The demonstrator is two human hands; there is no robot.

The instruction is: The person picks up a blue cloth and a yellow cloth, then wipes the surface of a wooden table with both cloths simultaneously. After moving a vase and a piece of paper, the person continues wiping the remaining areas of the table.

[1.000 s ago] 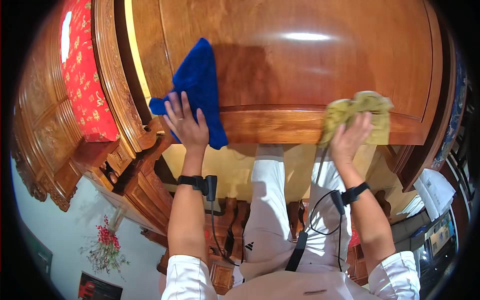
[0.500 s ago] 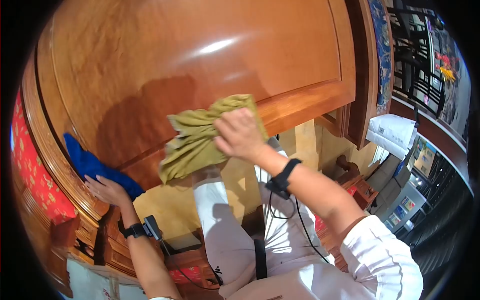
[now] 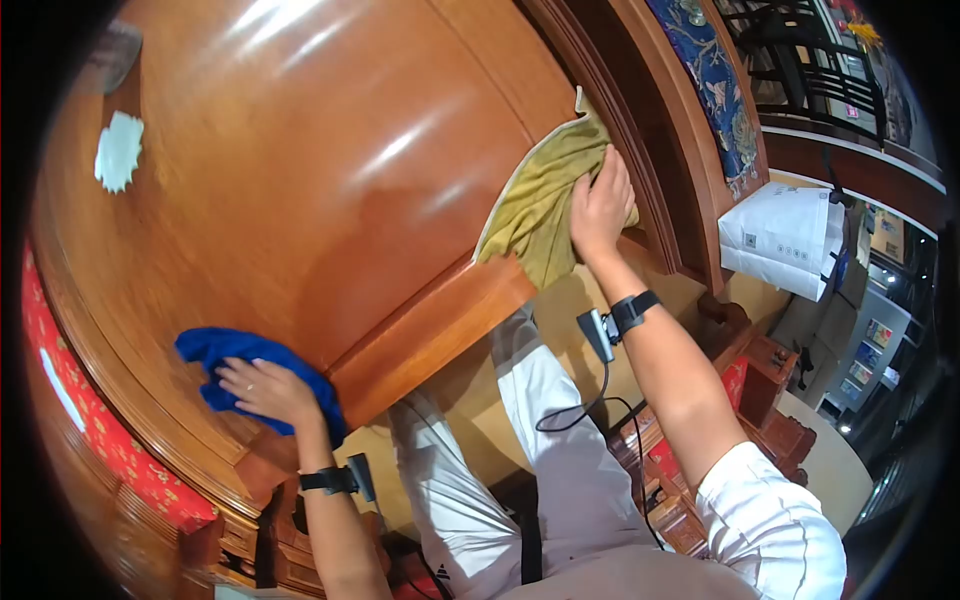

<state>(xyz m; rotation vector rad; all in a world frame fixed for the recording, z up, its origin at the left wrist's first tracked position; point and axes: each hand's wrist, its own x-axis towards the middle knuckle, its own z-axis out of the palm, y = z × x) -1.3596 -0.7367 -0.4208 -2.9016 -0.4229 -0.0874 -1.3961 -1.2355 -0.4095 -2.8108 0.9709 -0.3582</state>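
The blue cloth (image 3: 240, 350) lies at the near-left part of the table (image 3: 290, 190), crumpled into soft folds, with one corner reaching the near edge. The left hand (image 3: 268, 390) rests on top, palm down, its fingers a little apart; spread like that, they seem to press the fabric against the wood rather than pinch it. The olive-yellow cloth (image 3: 540, 190) sits at the near-right corner, its pale hem fanned across the tabletop and its lower part hanging over the near edge, probably because the hand on it is at the very rim. That right hand (image 3: 602, 205) has its fingers close together over the folds; whether they clamp the fabric, I cannot tell. Between the cloths, the near rim runs as a bare strip of wood, and the broad glossy panel stretches away beyond both hands, leaving sideways and forward room. On the far left stand a pale scalloped piece (image 3: 120, 152) and a greyish object (image 3: 115, 58), too blurred to identify, both well apart from the hands. Tighter limits lie outside: a red cushion (image 3: 110, 445) along the left, the blue patterned cushion (image 3: 712, 90) and a white bag (image 3: 775, 235) on the right, and the person's legs (image 3: 450, 480) just beside the near edge.
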